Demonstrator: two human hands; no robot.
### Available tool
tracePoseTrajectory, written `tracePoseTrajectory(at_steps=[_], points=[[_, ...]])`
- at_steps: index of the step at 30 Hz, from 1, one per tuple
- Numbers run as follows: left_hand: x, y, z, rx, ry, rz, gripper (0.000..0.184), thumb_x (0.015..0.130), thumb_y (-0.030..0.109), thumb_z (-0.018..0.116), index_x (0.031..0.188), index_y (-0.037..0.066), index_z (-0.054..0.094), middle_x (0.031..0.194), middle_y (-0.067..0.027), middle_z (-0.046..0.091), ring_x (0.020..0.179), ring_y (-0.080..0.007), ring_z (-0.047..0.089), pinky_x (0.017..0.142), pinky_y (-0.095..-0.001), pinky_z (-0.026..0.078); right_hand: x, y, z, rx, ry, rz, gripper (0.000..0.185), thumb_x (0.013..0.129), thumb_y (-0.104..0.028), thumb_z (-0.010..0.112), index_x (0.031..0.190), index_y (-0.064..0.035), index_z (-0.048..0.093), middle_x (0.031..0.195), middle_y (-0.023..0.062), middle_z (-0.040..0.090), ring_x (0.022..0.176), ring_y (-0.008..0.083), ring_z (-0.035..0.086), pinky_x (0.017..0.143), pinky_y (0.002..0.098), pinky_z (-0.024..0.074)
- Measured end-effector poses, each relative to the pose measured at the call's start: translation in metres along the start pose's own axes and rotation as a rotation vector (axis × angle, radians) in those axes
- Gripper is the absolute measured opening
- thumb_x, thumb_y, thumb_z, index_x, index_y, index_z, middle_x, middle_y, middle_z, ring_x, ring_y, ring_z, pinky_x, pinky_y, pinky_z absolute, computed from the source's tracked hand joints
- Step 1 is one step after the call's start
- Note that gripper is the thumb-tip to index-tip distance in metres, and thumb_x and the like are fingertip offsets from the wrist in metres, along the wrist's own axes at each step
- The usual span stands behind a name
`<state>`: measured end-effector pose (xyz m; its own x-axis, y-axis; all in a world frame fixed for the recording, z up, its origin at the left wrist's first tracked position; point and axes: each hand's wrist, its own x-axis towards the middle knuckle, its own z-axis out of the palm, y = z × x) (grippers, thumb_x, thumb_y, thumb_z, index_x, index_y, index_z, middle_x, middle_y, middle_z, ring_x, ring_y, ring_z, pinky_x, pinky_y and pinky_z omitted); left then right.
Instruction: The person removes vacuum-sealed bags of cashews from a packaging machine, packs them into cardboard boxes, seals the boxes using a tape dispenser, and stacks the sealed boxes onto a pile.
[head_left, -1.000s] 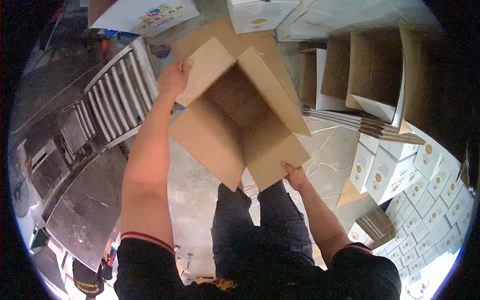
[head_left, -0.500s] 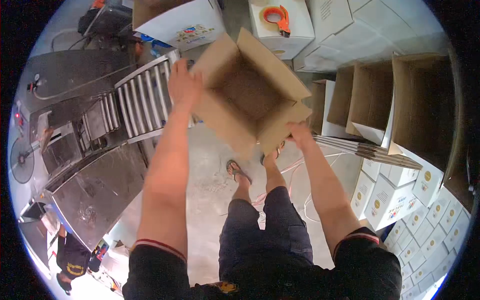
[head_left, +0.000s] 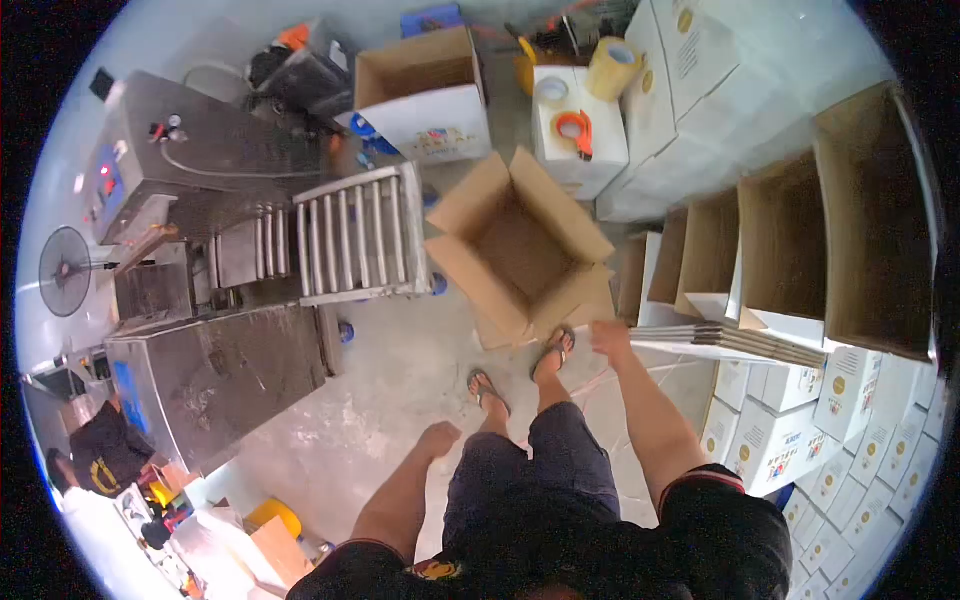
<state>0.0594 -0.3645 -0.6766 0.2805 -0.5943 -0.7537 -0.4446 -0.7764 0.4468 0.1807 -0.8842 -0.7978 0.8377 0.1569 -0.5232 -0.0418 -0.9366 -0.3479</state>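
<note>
An open cardboard box (head_left: 523, 252), its flaps spread and brown inside, stands on a flat cardboard piece on the floor in front of my feet. Close to the box's near right corner, my right hand (head_left: 611, 341) has its fingers curled; whether it touches the flap or the stacked flat cartons (head_left: 730, 343) beside it is unclear. My left hand (head_left: 439, 438) hangs left of my legs, away from the box, with its fingers curled in and nothing visible in it.
A roller conveyor (head_left: 362, 232) and metal table (head_left: 225, 380) are on the left. Ahead stand a white open carton (head_left: 425, 123) and a box (head_left: 545, 160) bearing an orange tape dispenser (head_left: 574, 131). Open cartons (head_left: 780, 235) line the right. A person (head_left: 105, 450) is at lower left.
My left hand has let go of the box and come back beside my legs. The box now rests lower, on the floor. My right hand has moved down. The view has shifted.
</note>
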Motion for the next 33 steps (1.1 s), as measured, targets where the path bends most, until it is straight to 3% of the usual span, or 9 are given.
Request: tracePoseTrajectory(at_steps=[1,4,6,8,10,13,16,24,33], points=[[-0.011,0.010,-0.017,-0.079,0.072,-0.107,0.029,0.095,0.021,0.043,0.115,0.009,0.061,0.117,-0.0139,0.063,0.111,-0.0324,0.059,0.092,-0.0458,0.049,-0.012,0.007,0.020,-0.383,0.003,-0.111,0.033,0.091,-0.030,0.057,0.121,-0.0158,0.057,0.107,0.0011,0.062,0.091,0.0186,0.062,0.077,0.0370,0.0512],[-0.022,-0.011,-0.036,-0.203,0.390,-0.208,0.034,0.097,0.031,0.044,0.107,0.007,0.065,0.112,-0.0156,0.065,0.107,-0.0328,0.060,0.088,-0.0453,0.050,-0.052,0.013,0.059,0.137,0.047,-0.021,0.024,0.093,-0.026,0.051,0.112,-0.0144,0.058,0.093,-0.0007,0.063,0.077,0.0158,0.062,0.067,0.0373,0.0506],[-0.014,-0.043,-0.055,-0.397,0.542,-0.292,0.040,0.097,0.039,0.044,0.106,0.006,0.065,0.113,-0.0170,0.064,0.108,-0.0333,0.059,0.088,-0.0455,0.049,-0.080,-0.014,0.029,-0.400,0.029,-0.224,0.017,0.091,-0.028,0.055,0.102,-0.0166,0.059,0.083,-0.0014,0.062,0.072,0.0151,0.061,0.058,0.0344,0.0480],[-0.036,-0.046,-0.115,-0.607,0.656,-0.378,0.045,0.097,0.044,0.044,0.108,0.006,0.064,0.115,-0.0180,0.063,0.109,-0.0346,0.058,0.091,-0.0451,0.048,-0.103,-0.041,0.005,-0.506,0.012,-0.262,0.012,0.089,-0.030,0.059,0.092,-0.0188,0.060,0.074,-0.0022,0.060,0.066,0.0145,0.061,0.048,0.0315,0.0454],[-0.071,-0.043,-0.162,-0.694,0.787,-0.405,0.047,0.096,0.047,0.044,0.110,0.006,0.064,0.116,-0.0185,0.063,0.110,-0.0355,0.058,0.094,-0.0446,0.046,-0.131,-0.062,-0.007,1.334,-0.068,0.443,0.021,0.088,-0.033,0.060,0.099,-0.0155,0.063,0.079,0.0010,0.064,0.077,0.0191,0.065,0.065,0.0368,0.0515],[-0.115,-0.048,-0.196,-0.659,0.944,-0.427,0.047,0.096,0.047,0.044,0.113,0.008,0.064,0.118,-0.0181,0.063,0.111,-0.0357,0.058,0.096,-0.0440,0.045,-0.124,-0.046,-0.011,1.659,-0.372,0.191,0.026,0.088,-0.034,0.061,0.108,-0.0172,0.063,0.092,0.0079,0.068,0.084,0.0233,0.067,0.067,0.0395,0.0533],[-0.144,-0.066,-0.179,-0.592,0.961,-0.485,0.048,0.097,0.047,0.043,0.116,0.009,0.064,0.121,-0.0176,0.063,0.113,-0.0359,0.057,0.097,-0.0445,0.045,-0.143,-0.103,-0.063,1.241,-0.069,0.491,0.022,0.086,-0.030,0.059,0.105,-0.0196,0.064,0.098,0.0050,0.067,0.093,0.0231,0.064,0.076,0.0409,0.0524],[-0.169,-0.108,0.023,-0.292,0.616,-0.657,0.037,0.093,0.029,0.042,0.110,0.008,0.067,0.112,-0.0230,0.065,0.108,-0.0403,0.060,0.091,-0.0536,0.048,-0.120,-0.122,-0.147,1.158,-0.035,0.340,0.016,0.090,-0.028,0.056,0.100,-0.0168,0.060,0.088,0.0051,0.062,0.082,0.0230,0.060,0.068,0.0411,0.0490],[-0.138,-0.023,0.132,-0.615,0.709,-0.926,0.040,0.095,0.028,0.040,0.107,0.003,0.069,0.113,-0.0238,0.065,0.108,-0.0414,0.061,0.094,-0.0503,0.048,-0.052,-0.129,-0.209,1.003,-0.182,0.250,0.012,0.093,-0.026,0.053,0.094,-0.0137,0.056,0.078,0.0053,0.056,0.069,0.0230,0.055,0.058,0.0412,0.0452]])
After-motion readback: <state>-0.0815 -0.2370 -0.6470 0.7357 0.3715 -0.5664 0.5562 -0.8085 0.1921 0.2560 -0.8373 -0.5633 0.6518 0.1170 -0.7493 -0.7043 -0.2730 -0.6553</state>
